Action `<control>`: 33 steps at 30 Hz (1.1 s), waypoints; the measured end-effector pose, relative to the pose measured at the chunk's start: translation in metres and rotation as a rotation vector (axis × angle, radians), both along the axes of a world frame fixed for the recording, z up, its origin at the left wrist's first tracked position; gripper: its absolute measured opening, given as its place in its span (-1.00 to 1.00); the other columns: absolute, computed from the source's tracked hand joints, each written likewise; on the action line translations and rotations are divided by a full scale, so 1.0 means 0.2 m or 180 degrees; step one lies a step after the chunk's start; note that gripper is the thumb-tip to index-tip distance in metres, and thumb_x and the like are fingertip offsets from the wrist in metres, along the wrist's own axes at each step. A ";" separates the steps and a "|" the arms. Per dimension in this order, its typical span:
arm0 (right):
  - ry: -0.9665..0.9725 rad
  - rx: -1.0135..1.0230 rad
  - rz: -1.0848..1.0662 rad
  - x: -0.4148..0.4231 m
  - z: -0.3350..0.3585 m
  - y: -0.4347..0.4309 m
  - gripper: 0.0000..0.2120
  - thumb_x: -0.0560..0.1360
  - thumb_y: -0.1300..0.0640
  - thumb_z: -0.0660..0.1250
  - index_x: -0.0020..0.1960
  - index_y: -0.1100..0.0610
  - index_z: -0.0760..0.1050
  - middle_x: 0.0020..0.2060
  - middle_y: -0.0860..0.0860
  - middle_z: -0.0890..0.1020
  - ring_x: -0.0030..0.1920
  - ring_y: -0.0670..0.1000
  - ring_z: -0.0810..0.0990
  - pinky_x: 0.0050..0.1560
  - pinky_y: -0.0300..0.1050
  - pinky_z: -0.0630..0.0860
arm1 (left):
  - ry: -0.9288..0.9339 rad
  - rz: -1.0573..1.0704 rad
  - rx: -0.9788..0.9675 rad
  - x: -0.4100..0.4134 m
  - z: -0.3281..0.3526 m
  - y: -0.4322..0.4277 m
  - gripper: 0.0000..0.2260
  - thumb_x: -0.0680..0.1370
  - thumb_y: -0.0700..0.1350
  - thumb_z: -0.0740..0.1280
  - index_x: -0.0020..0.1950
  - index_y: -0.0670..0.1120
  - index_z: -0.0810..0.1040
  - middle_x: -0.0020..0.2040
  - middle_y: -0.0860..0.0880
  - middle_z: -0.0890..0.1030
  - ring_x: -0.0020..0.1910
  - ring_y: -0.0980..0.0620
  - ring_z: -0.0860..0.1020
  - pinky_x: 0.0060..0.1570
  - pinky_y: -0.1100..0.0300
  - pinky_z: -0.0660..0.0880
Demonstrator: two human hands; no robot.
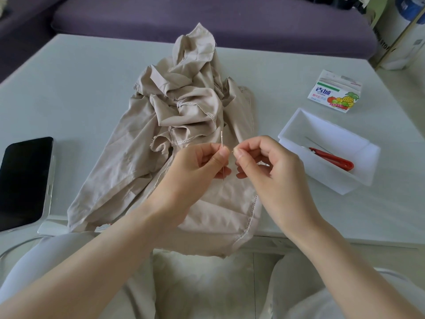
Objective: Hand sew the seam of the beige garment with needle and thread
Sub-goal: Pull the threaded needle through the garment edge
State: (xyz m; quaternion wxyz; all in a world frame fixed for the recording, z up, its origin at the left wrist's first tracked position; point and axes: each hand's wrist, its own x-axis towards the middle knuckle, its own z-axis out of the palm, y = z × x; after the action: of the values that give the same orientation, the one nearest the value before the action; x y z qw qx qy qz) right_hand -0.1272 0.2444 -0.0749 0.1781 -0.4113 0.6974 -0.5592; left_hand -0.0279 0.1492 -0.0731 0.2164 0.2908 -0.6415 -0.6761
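Note:
The beige garment (184,116) lies crumpled on the pale table (80,93), its lower part hanging over the near edge. Above it, my left hand (200,164) pinches a thin needle (222,140) upright between thumb and forefinger, with the eye end sticking up. My right hand (264,162) is just to the right, thumb and forefinger pinched together near the needle. A tiny thread end (233,151) seems to show at those fingertips, though it is too fine to make out clearly.
A white plastic box (299,120) at the right holds red snips (331,158) and a spare needle. A small printed carton (334,94) stands behind it. A dark phone (23,183) lies at the left edge. A purple sofa (207,21) is beyond the table.

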 end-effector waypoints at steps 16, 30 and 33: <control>-0.0043 0.0002 -0.0012 0.01 -0.01 -0.03 -0.91 0.52 0.18 0.34 -0.15 0.04 0.54 -0.34 -0.16 0.61 -0.28 -0.11 0.61 -0.18 -0.34 0.50 | 0.0000 0.0213 0.0076 0.04 -0.02 -0.05 -0.87 0.53 -0.18 0.34 0.04 -0.11 0.63 -0.36 0.10 0.59 -0.35 0.21 0.53 -0.25 0.40 0.46; 0.0607 -0.0073 0.0021 0.01 0.01 -0.01 -0.93 0.44 0.14 0.44 -0.08 0.11 0.62 -0.27 -0.09 0.62 -0.24 -0.14 0.60 -0.20 -0.44 0.45 | -0.0060 0.0127 -0.0016 0.04 -0.02 -0.04 -0.88 0.52 -0.13 0.33 -0.10 -0.15 0.64 -0.38 0.10 0.57 -0.35 0.23 0.50 -0.26 0.45 0.42; 0.0727 -0.0089 -0.0092 0.00 0.00 -0.01 -0.99 0.45 0.17 0.44 -0.13 0.10 0.63 -0.25 -0.09 0.62 -0.24 -0.14 0.60 -0.21 -0.44 0.43 | -0.0059 0.0101 -0.0010 0.04 -0.02 -0.04 -0.89 0.51 -0.14 0.35 -0.10 -0.15 0.64 -0.35 0.04 0.58 -0.33 0.20 0.51 -0.24 0.43 0.44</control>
State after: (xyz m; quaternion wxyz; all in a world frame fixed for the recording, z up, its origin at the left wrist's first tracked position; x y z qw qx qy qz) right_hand -0.1276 0.2429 -0.0741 0.0836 -0.4647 0.7112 -0.5208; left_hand -0.0192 0.1410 -0.0772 0.2215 0.3069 -0.6398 -0.6689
